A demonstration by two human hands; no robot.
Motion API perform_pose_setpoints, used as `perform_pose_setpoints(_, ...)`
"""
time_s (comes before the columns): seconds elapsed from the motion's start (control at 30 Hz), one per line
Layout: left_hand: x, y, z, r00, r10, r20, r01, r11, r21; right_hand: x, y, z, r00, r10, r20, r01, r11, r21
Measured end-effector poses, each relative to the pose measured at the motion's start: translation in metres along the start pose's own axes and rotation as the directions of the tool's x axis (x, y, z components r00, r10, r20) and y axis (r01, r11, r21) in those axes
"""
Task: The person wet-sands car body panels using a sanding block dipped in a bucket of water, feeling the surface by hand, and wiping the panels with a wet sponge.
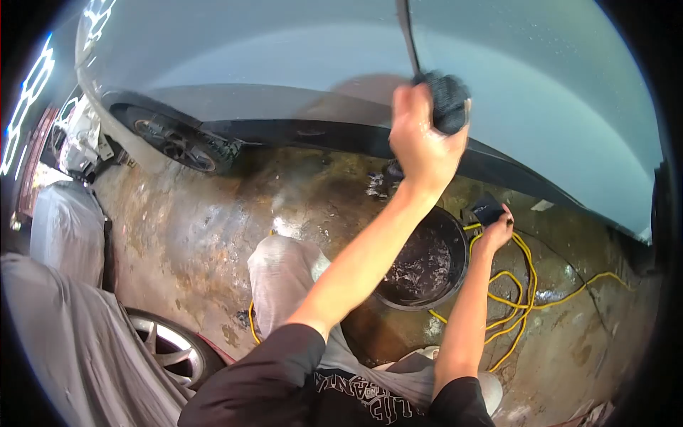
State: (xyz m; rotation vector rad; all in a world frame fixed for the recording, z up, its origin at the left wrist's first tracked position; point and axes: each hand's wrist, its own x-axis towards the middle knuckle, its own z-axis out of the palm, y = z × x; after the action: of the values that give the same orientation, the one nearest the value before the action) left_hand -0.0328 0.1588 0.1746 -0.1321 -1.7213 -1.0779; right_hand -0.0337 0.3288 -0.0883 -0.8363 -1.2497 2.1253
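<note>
My left hand [425, 146] is wrapped round a dark, round scrubbing pad [449, 103], blurred a little by motion. The pad is at the lower side of a pale blue-grey car [284, 60], beside a dark vertical door gap [407, 35]. Lower and to the right, my right hand [499, 229] grips a small black rectangular block [487, 210], whose exact kind I cannot make out. This hand is above the floor, just right of a black bucket [464, 267] with dark, foamy liquid inside.
A yellow hose or cord [530, 285] lies in loops on the wet, stained concrete floor [192, 235]. The car's wheel [174, 142] stands at upper left. Behind my left side are a loose wheel [171, 352] and grey draped sheeting [64, 341].
</note>
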Motion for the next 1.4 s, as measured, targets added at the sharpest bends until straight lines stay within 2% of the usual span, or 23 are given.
perform_pose_setpoints(0.1,0.054,-0.002,0.022,0.902,0.409,0.141,-0.429,0.887,0.171,0.007,-0.003,0.009,0.999,-0.031,0.025,0.03,0.997,0.067)
perform_pose_setpoints(0.13,0.07,0.003,0.018,0.849,0.475,0.233,-0.524,0.815,0.249,0.003,-0.005,0.014,0.998,-0.061,0.008,0.061,0.998,0.017)
perform_pose_setpoints(0.2,0.103,0.0,0.008,0.796,0.57,0.204,-0.606,0.75,0.267,-0.01,-0.01,0.018,0.999,-0.051,0.008,0.051,0.998,-0.035)
perform_pose_setpoints(0.3,0.116,-0.019,-0.001,0.815,0.548,0.187,-0.579,0.776,0.25,-0.004,0.011,0.007,1.0,0.004,-0.009,-0.004,0.999,0.047)
perform_pose_setpoints(0.4,0.05,-0.021,-0.014,0.817,0.378,0.436,-0.506,0.832,0.227,-0.028,-0.005,0.018,0.998,0.064,-0.03,-0.063,0.997,0.037)
perform_pose_setpoints(0.5,-0.023,-0.041,-0.027,0.613,0.219,0.759,-0.527,0.829,0.186,-0.047,-0.025,0.027,0.999,0.027,0.019,-0.026,0.999,-0.027)
perform_pose_setpoints(0.53,-0.041,-0.054,-0.035,0.471,0.068,0.88,-0.501,0.842,0.203,-0.052,-0.027,0.027,0.997,0.0,0.072,0.005,0.998,-0.058)
perform_pose_setpoints(0.6,-0.079,-0.082,-0.053,0.255,0.061,0.965,-0.55,0.83,0.093,-0.074,-0.03,0.029,0.955,-0.219,0.2,0.264,0.936,-0.235)
perform_pose_setpoints(0.67,-0.096,-0.088,-0.073,-0.062,-0.078,0.995,-0.446,0.894,0.042,-0.102,-0.034,0.026,0.913,-0.061,0.404,0.217,0.91,-0.354)
perform_pose_setpoints(0.7,-0.104,-0.092,-0.084,-0.159,-0.038,0.987,-0.408,0.912,-0.031,-0.094,0.008,0.017,0.815,-0.154,0.559,0.446,0.782,-0.436)
perform_pose_setpoints(0.73,-0.104,-0.086,-0.09,-0.29,-0.131,0.948,-0.391,0.92,0.007,-0.106,0.015,0.011,0.712,-0.132,0.689,0.599,0.626,-0.499)
perform_pose_setpoints(0.77,-0.107,-0.089,-0.1,-0.325,-0.12,0.938,-0.402,0.915,-0.022,-0.111,0.029,0.0,0.66,0.101,0.744,0.599,0.527,-0.603)
perform_pose_setpoints(0.8,-0.107,-0.095,-0.107,-0.358,-0.111,0.927,-0.412,0.91,-0.05,-0.102,0.082,-0.021,0.585,0.343,0.735,0.669,0.307,-0.677)
perform_pose_setpoints(0.83,-0.098,-0.09,-0.106,-0.293,-0.09,0.952,-0.412,0.91,-0.04,-0.111,0.07,-0.026,0.51,0.566,0.647,0.733,0.108,-0.672)
perform_pose_setpoints(0.87,-0.084,-0.081,-0.103,-0.23,-0.067,0.971,-0.408,0.912,-0.034,-0.099,0.117,-0.049,0.484,0.678,0.553,0.767,-0.023,-0.642)
perform_pose_setpoints(0.93,-0.049,-0.066,-0.086,0.186,0.25,0.95,-0.497,0.858,-0.128,-0.098,0.117,-0.042,0.467,0.787,0.404,0.763,-0.128,-0.633)
perform_pose_setpoints(1.0,-0.005,-0.046,-0.07,0.399,0.351,0.847,-0.649,0.761,-0.01,-0.1,0.031,-0.002,0.314,0.894,0.32,0.413,0.175,-0.894)
perform_pose_setpoints(1.07,0.026,-0.05,-0.051,0.525,0.322,0.788,-0.632,0.767,0.108,-0.082,-0.021,0.018,0.407,0.791,0.457,0.127,0.447,-0.886)
perform_pose_setpoints(1.13,0.051,-0.079,-0.034,0.633,0.496,0.595,-0.727,0.645,0.236,-0.089,-0.11,0.043,0.601,0.553,0.577,0.114,0.655,-0.747)
perform_pose_setpoints(1.2,0.067,-0.084,-0.03,0.846,0.414,0.336,-0.522,0.771,0.364,-0.103,-0.188,0.057,0.677,0.154,0.72,0.267,0.86,-0.435)
perform_pose_setpoints(1.27,0.074,-0.084,-0.023,0.869,0.423,0.255,-0.491,0.798,0.35,-0.117,-0.216,0.078,0.55,-0.404,0.731,0.675,0.73,-0.104)
perform_pose_setpoints(1.33,0.074,-0.085,-0.023,0.889,0.42,0.182,-0.457,0.821,0.341,-0.133,-0.215,0.119,0.392,-0.714,0.58,0.86,0.508,0.043)
perform_pose_setpoints(1.4,0.079,-0.085,-0.022,0.891,0.443,0.094,-0.449,0.835,0.318,-0.129,-0.204,0.154,-0.068,-0.807,0.587,0.993,-0.11,-0.036)
